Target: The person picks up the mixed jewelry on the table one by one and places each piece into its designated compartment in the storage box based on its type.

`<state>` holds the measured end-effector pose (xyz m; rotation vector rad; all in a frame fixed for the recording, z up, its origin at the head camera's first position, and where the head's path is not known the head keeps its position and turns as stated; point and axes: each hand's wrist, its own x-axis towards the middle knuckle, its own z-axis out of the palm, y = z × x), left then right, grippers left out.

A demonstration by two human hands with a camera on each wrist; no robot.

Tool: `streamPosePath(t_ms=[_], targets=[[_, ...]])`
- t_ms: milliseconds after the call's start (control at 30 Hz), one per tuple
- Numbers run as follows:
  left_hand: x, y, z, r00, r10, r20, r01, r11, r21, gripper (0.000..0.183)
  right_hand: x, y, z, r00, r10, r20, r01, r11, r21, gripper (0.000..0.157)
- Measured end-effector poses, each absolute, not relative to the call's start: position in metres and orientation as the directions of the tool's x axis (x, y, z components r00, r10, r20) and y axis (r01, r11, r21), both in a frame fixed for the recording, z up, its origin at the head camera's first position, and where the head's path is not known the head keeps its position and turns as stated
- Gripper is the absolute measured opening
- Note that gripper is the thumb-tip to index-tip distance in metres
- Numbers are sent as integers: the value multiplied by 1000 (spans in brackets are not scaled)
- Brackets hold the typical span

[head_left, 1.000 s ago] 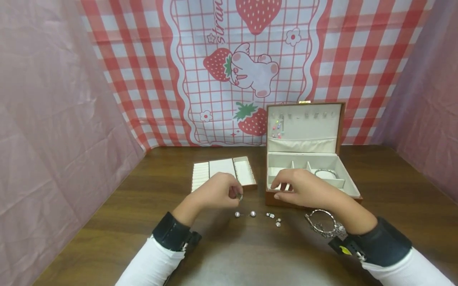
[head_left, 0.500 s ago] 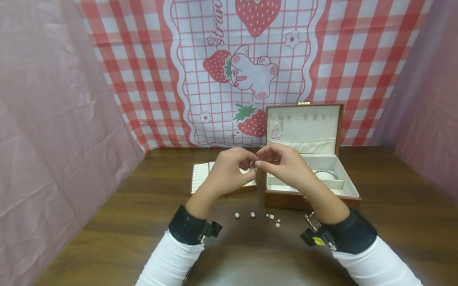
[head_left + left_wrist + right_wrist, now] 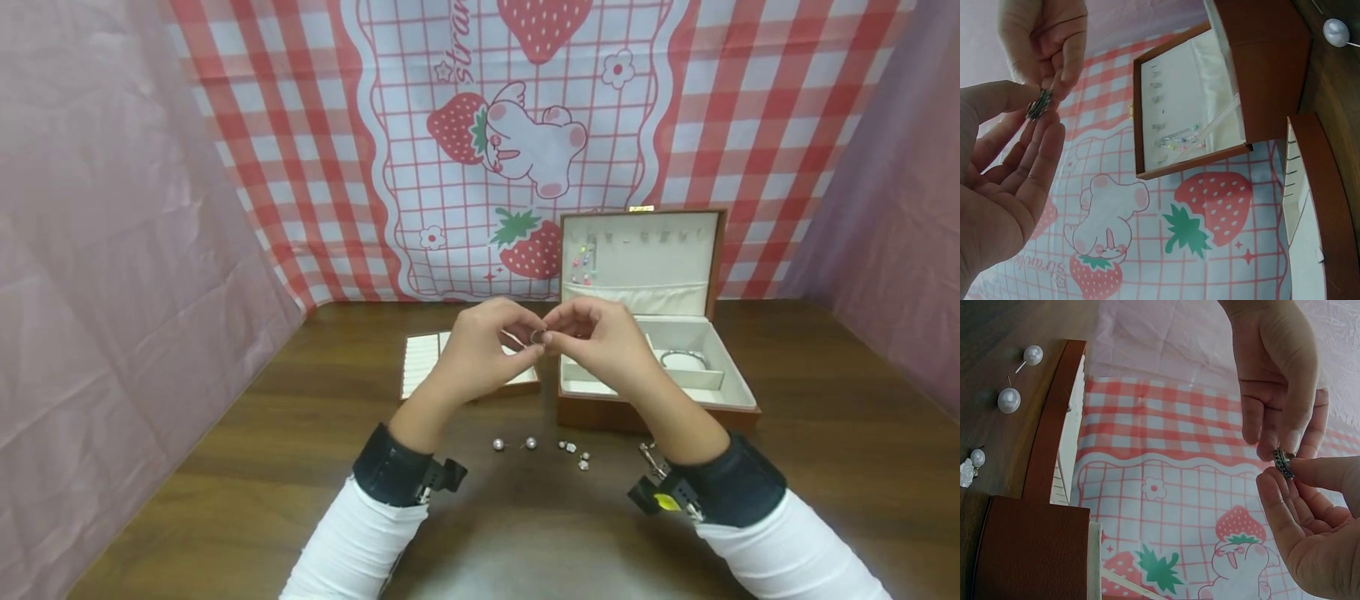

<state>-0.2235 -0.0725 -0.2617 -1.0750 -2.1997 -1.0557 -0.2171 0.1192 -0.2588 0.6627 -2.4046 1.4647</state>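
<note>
In the head view, my left hand point(image 3: 483, 346) and right hand point(image 3: 606, 343) meet in mid-air in front of the open jewelry box point(image 3: 637, 417). Between their fingertips is a small ring point(image 3: 537, 337). Seen from the left wrist, the ring point(image 3: 1039, 105) is dark silver with a textured, ornate band, pinched by thumb and fingers on both sides. The right wrist view shows the ring point(image 3: 1283, 464) from the opposite side, upright between the fingertips of both hands. Part of its band is covered by fingers.
Behind the left hand lies a partly hidden jewelry tray point(image 3: 420, 362). Two pearl earrings point(image 3: 531, 443) and smaller pearl-and-flower earrings point(image 3: 584, 465) lie on the table point(image 3: 510, 533). A bracelet point(image 3: 684, 359) sits inside the box. Colourful earrings point(image 3: 582, 265) hang in its lid.
My left hand has lifted the ring up and right from above the table. The right hand has moved left from the box front and now pinches the ring too.
</note>
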Motion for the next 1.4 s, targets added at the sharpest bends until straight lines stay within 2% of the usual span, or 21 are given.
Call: streamPosePath(t_ms=[133, 233, 367, 600, 800, 967, 1100, 1267, 1400], targets=[[-224, -78, -258, -696, 451, 559, 718, 426, 551, 16, -215, 120, -259, -858, -248, 450, -514, 429, -743, 12], [-225, -83, -256, -748, 468, 472, 660, 443, 607, 16, -215, 119, -260, -848, -258, 464, -530, 434, -729, 9], [-227, -87, -255, -752, 496, 434, 648, 439, 622, 14, -215, 117, -261, -836, -274, 476, -549, 427, -718, 8], [-229, -89, -254, -735, 496, 462, 669, 420, 613, 9, -217, 114, -263, -811, -297, 504, -585, 397, -707, 6], [-231, -93, -254, -777, 458, 432, 618, 423, 663, 11, -221, 105, -266, -820, -289, 493, -572, 383, -726, 7], [-236, -109, -255, -832, 407, 376, 538, 431, 724, 13, -233, 90, -265, -866, -307, 395, -494, 398, -773, 12], [-243, -130, -257, -883, 350, 314, 460, 504, 731, 13, -250, 78, -269, -889, -387, 244, -413, 448, -793, 26], [-255, -158, -261, -924, 295, 242, 376, 602, 704, 11, -279, 67, -274, -912, -396, 104, -343, 601, -722, 37], [-264, -175, -265, -944, 271, 187, 325, 673, 664, 10, -300, 60, -274, -937, -350, 21, -295, 757, -583, 40]])
